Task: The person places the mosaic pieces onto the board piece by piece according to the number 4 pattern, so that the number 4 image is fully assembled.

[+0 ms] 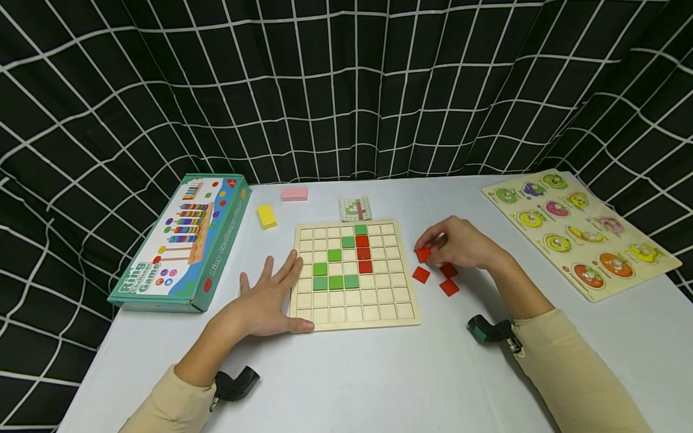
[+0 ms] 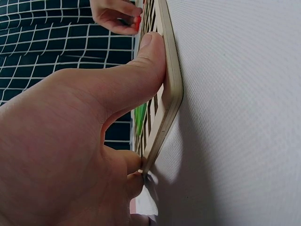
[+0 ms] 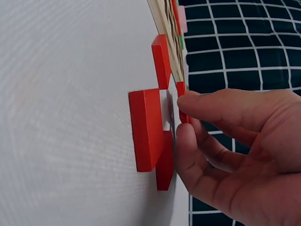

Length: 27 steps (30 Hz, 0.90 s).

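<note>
A wooden grid board (image 1: pixel 354 313) lies on the white table. Several green tiles (image 1: pixel 335 255) step across its squares, and a column of 3 red tiles (image 1: pixel 364 253) stands right of them. My left hand (image 1: pixel 265 304) rests spread along the board's left side, its thumb (image 2: pixel 150 61) on the front corner and its fingers nearly straight. Off the board's right side, my right hand (image 1: pixel 460 243) pinches a red square tile (image 1: pixel 423 255) between thumb and fingertips, just above the table. Close under that hand lie 3 loose red tiles (image 3: pixel 146 129).
Behind the board lies a small pattern card (image 1: pixel 355 209). A yellow block (image 1: pixel 267 216) and a pink block (image 1: pixel 294 194) sit back left, beside a green game box (image 1: pixel 222 240). At the right is a fruit puzzle board (image 1: pixel 582 231). Black gridded curtain (image 1: pixel 346 90) surrounds the table.
</note>
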{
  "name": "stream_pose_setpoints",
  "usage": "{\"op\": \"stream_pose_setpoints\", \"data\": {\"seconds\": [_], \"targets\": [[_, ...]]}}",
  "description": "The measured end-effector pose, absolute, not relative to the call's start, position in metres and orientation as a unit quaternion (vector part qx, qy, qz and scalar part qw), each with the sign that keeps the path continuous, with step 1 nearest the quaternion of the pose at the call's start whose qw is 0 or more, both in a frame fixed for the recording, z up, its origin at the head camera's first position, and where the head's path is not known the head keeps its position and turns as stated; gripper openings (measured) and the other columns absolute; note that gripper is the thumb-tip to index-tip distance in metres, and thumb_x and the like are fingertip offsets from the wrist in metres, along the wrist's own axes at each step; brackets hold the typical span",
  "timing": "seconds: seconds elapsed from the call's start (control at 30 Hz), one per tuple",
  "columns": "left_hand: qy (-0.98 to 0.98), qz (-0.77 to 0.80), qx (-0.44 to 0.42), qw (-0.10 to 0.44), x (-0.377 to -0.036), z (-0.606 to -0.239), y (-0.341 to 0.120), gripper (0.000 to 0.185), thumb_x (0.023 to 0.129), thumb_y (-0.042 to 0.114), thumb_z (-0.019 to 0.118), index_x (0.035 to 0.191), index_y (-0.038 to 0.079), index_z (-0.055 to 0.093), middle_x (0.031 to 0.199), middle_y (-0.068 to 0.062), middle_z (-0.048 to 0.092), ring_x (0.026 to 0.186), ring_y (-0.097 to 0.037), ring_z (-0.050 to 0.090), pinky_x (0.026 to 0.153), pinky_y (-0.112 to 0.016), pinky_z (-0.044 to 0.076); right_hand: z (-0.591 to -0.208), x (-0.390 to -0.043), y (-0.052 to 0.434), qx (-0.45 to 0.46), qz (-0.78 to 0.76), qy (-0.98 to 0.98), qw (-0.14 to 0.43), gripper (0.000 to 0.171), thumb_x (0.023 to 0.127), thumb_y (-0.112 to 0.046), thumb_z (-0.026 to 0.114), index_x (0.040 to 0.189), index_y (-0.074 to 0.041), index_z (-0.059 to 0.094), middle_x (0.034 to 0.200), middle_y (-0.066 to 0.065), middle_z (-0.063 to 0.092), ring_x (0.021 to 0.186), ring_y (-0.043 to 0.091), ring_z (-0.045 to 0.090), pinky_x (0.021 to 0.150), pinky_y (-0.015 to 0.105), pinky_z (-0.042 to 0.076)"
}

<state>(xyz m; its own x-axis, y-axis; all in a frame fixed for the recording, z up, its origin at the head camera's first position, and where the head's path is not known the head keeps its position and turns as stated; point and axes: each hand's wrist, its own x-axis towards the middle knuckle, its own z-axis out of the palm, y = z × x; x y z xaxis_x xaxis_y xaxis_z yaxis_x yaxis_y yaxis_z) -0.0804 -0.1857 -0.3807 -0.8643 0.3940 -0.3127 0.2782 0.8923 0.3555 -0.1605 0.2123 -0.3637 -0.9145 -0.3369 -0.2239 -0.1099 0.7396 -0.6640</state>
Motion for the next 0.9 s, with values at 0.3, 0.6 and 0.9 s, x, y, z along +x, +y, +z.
{"op": "stream_pose_setpoints", "data": {"seconds": [0.3,0.6,0.9], "targets": [[0.954,0.149,0.176,0.192,-0.081,-0.382,-0.187,0.127,0.079,0.071,0.077,0.169,0.015,0.008,0.178,-0.001,-0.002,0.16,-0.049,-0.001,0.108,-0.089,0.001,-0.361,-0.158,0.206,-0.095,-0.354,0.915,0.169,0.03,0.082,-0.005,0.081,0.112,-0.007,0.08,0.095,0.01,0.074,0.083,0.024,0.063,0.065,0.03,0.055],[0.954,0.15,0.176,0.189,-0.08,-0.381,-0.186,0.127,0.079,0.071,0.077,0.169,0.015,0.008,0.178,-0.002,-0.001,0.16,-0.05,-0.001,0.108,-0.089,0.002,-0.357,-0.153,0.192,-0.096,-0.36,0.913,0.163,0.028,0.085,-0.012,0.084,0.112,-0.008,0.081,0.094,0.009,0.073,0.082,0.023,0.062,0.064,0.03,0.052],[0.953,0.156,0.175,0.194,-0.08,-0.382,-0.185,0.127,0.078,0.071,0.078,0.169,0.015,0.009,0.178,-0.001,-0.001,0.16,-0.05,0.0,0.108,-0.09,0.001,-0.359,-0.146,0.174,-0.1,-0.36,0.912,0.167,0.026,0.084,-0.009,0.084,0.11,-0.008,0.081,0.098,0.01,0.073,0.079,0.021,0.062,0.064,0.031,0.051]]}}
